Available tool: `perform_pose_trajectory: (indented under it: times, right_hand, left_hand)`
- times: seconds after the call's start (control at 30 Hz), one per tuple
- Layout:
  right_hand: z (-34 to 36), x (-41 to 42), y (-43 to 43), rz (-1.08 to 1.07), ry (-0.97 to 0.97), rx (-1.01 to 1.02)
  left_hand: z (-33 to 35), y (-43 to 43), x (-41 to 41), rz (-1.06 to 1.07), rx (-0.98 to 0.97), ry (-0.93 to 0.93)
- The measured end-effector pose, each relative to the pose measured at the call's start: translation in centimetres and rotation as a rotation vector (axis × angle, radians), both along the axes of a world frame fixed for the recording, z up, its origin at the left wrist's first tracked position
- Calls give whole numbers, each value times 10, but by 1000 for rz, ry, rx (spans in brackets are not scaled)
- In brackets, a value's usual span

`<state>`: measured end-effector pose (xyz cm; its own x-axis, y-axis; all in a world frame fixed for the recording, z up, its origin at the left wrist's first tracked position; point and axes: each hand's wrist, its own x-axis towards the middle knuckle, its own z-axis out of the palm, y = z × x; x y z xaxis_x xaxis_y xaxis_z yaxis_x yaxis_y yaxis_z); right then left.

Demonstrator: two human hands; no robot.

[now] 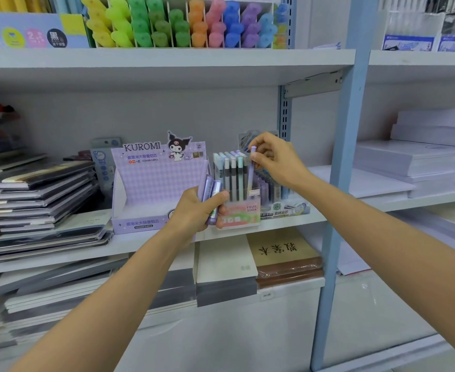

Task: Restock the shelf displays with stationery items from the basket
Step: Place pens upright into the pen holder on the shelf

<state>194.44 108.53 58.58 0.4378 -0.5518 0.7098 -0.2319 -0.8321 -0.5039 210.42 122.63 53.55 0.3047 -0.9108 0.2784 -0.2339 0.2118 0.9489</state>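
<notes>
My left hand (194, 210) grips a few purple lead-refill tubes (211, 196) in front of the middle shelf. My right hand (274, 157) pinches the top of a lilac pen (251, 173), held upright at the right side of the Fruit Soda pen box (243, 214), which stands full of upright pens. Just left stands the purple Kuromi display box (145, 189), its tray looking empty. The basket is out of view.
Stacks of dark notebooks (38, 191) fill the shelf's left side. A second pen display (285, 208) sits right of the Fruit Soda box. Highlighters (183, 25) line the upper shelf. A blue upright post (341, 183) separates paper reams (414, 157) to the right.
</notes>
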Motion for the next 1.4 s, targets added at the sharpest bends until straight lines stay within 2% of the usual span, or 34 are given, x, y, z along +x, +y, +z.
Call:
perform_pose_trajectory:
  times: [0.1, 0.3, 0.4, 0.43, 0.53, 0.6, 0.73, 0.87, 0.97, 1.03, 1.1, 1.27, 1.33, 1.4]
  right_hand:
    - [-9, 8, 1, -8, -41, -13]
    - [-15, 10, 2, -180, -16, -54]
    - [-5, 7, 19, -28, -132, -3]
    - [-2, 6, 28, 43, -118, 44]
    - [2, 9, 48, 195, 72, 144]
    - [2, 10, 56, 248, 113, 169]
    - [7, 0, 63, 368, 1, 255]
    - [17, -10, 62, 403, -257, 345]
    - [22, -19, 59, 405, -446, 417]
    - [19, -23, 58, 413, -501, 486]
    - [11, -25, 59, 436, -451, 545]
    - [-17, -22, 69, 550, -222, 577]
    - [-28, -21, 73, 583, -162, 578]
    - [-35, -19, 75, 628, -100, 593]
  left_hand:
    - [0, 1, -1, -3, 0, -7]
    - [2, 6, 0, -46, 5, -8]
    - [3, 9, -1, -64, 29, -86]
    - [3, 9, -2, -71, 35, -110]
    - [5, 12, -11, -102, 51, -156]
    - [7, 14, -16, -122, 67, -175]
    - [14, 19, -14, -120, 97, -195]
    - [17, 24, -5, -154, 134, -207]
    - [16, 25, -3, -108, 134, -99]
    - [17, 25, -3, -90, 75, 122]
    - [20, 24, -4, -100, -19, 323]
    - [25, 26, -16, -15, -188, 565]
    - [26, 27, -21, -5, -229, 606]
    - [25, 28, -24, -1, -247, 556]
